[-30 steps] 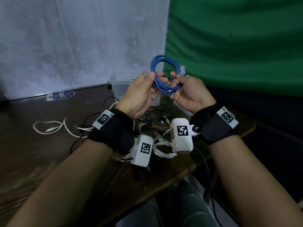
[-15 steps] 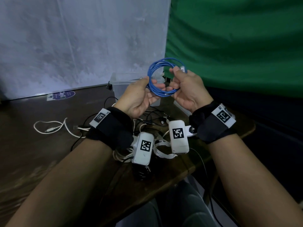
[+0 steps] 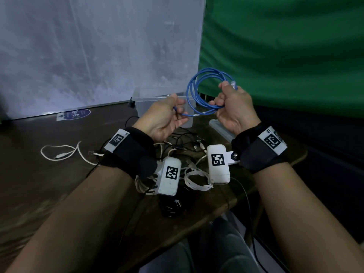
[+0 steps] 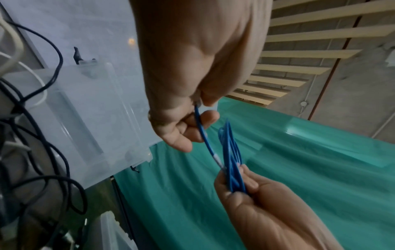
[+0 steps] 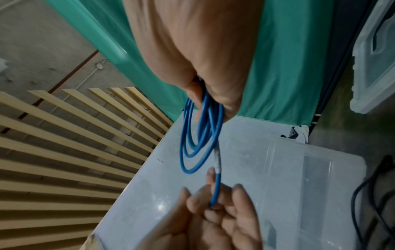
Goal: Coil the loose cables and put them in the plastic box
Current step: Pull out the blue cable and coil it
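A blue cable [image 3: 199, 89] is wound into a coil of several loops, held up in the air above the table. My right hand [image 3: 231, 107] grips the coil's bundled strands [image 5: 205, 115] in a fist. My left hand [image 3: 167, 117] pinches the cable's free end [image 4: 202, 128] between thumb and fingers, a short taut stretch away from the coil. The clear plastic box [image 3: 149, 103] stands open on the table just behind my left hand. Its inside is partly hidden by the hand.
A tangle of black and white cables [image 3: 185, 146] lies on the dark wooden table [image 3: 39, 184] under my wrists. A loose white cable [image 3: 63, 152] lies to the left. The box lid [image 3: 220, 128] lies right of the box. The table edge is at the right.
My hands have drawn apart. The right hand lifted the coil up and to the right, while the left slid down the free end, pulling it straight.
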